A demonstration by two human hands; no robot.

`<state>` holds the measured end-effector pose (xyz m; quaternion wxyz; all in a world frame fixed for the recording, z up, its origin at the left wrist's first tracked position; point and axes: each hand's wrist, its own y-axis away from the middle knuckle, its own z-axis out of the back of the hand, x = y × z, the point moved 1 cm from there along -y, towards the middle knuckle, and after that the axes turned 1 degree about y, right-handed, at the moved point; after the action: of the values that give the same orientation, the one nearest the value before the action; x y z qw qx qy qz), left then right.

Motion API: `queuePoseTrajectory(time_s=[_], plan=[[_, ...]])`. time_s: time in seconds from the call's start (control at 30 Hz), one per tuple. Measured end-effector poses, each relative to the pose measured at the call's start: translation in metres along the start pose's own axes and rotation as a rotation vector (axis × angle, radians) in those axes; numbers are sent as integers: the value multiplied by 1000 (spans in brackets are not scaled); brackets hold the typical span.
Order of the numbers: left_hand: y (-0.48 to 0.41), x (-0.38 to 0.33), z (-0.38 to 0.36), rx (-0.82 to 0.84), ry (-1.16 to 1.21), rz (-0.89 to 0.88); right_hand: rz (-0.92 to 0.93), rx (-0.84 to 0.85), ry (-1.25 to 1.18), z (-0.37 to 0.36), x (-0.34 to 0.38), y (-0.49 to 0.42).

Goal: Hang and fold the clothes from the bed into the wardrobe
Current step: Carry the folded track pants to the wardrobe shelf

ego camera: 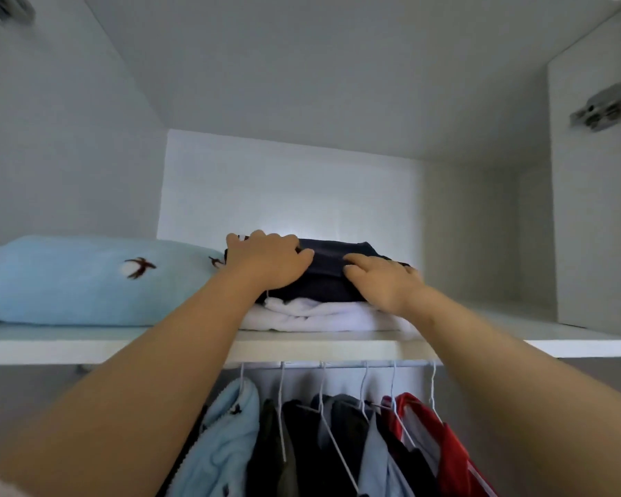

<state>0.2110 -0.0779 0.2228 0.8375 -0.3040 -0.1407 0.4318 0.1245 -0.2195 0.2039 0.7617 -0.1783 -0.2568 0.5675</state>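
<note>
The dark folded garment [332,278] is being held on the white folded garment [312,317] on the shelf [517,344], long axis left to right. Its left end is being gripped by the curled left hand [269,260], its right part pressed by the flat right hand [384,281].

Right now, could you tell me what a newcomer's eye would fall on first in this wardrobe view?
The left hand and right hand rest on a folded dark navy garment atop a white folded pile on the wardrobe's upper shelf. To its left lies a soft light blue bundle with small flower motifs. Below, clothes hang on a rail, with a red garment at the right end.
</note>
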Motion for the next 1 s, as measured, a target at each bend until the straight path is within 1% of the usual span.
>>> queuePoseTrajectory(time_s=[0.03, 0.1, 0.13, 0.17, 0.23, 0.3, 0.4, 0.53, 0.6, 0.7, 0.8, 0.9, 1.0], plan=[[4, -3, 3, -42, 20, -9, 3, -1, -81, 4, 0, 9], [16, -14, 9, -177, 138, -48, -27, -9, -336, 15, 2, 33], [23, -22, 11, -219, 241, -81, -62, -37, -439, 21, 2, 46], [32, -32, 13, -210, 373, -115, -105, -77, -487, 27, 0, 60], [51, -58, 15, -71, 648, -174, -191, -145, -460, 39, -12, 89], [67, -87, 15, 39, 843, -242, -263, -214, -371, 54, -28, 120], [95, -137, 14, 143, 1042, -351, -406, -314, -327, 82, -56, 178], [150, -221, 14, 284, 1280, -494, -621, -399, -284, 120, -92, 278], [191, -270, 17, 396, 1377, -570, -752, -462, -261, 136, -105, 337], [272, -345, 32, 597, 1449, -713, -957, -569, -204, 161, -118, 435], [368, -403, 59, 822, 1490, -887, -1150, -680, -134, 186, -118, 540], [472, -438, 92, 1010, 1523, -1017, -1325, -792, -82, 207, -101, 651], [576, -457, 124, 1170, 1530, -1123, -1484, -878, -31, 222, -73, 758]])
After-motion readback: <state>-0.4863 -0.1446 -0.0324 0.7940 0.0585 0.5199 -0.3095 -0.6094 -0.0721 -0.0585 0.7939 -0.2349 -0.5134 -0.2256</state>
